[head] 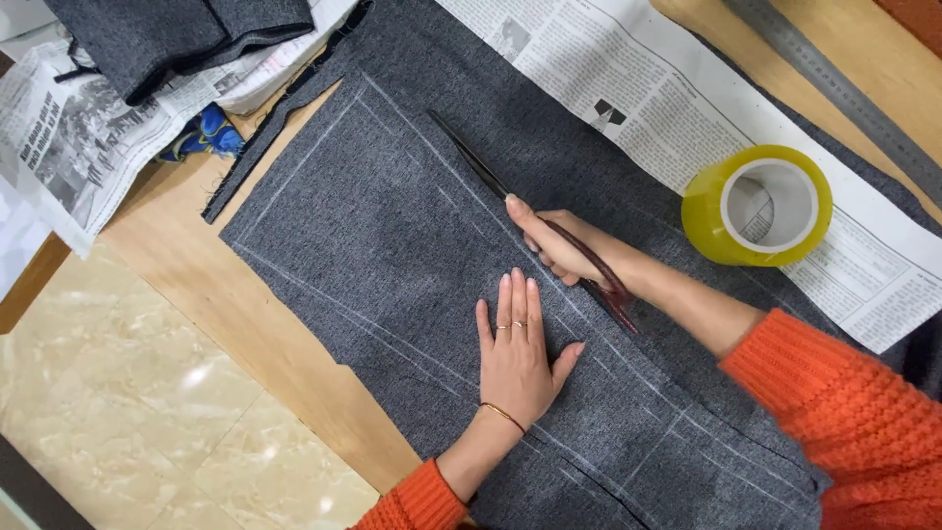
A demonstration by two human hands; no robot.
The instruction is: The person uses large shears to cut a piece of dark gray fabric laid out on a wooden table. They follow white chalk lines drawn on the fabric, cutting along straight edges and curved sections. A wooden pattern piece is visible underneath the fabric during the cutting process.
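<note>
Here, dark grey fabric spread flat across the wooden counter, marked with pale chalk lines running lengthwise and across. Long dark scissors lying along one chalk line near the cloth's middle, blades pointing toward the counter's far left corner, reddish-brown handles back by the wrist. Right hand wrapped around those scissors, grip closed on them, forefinger stretched along the blade. Left hand pressed flat on the fabric just beside the scissors, fingers together, thumb splayed, grip open and holding nothing; rings on two fingers, a thin bracelet at the wrist. Orange knitted sleeves on both arms, entering from the near edge.

Beyond the right hand, a roll of yellow-green tape resting on a sheet of newspaper that lies over the fabric's far side. A long grey metal ruler along the counter's far right edge. Toward the far left corner, more newspaper, a folded piece of grey cloth on top, and a scrap of blue patterned material peeking out beneath. Past the counter's left edge, beige tiled floor.
</note>
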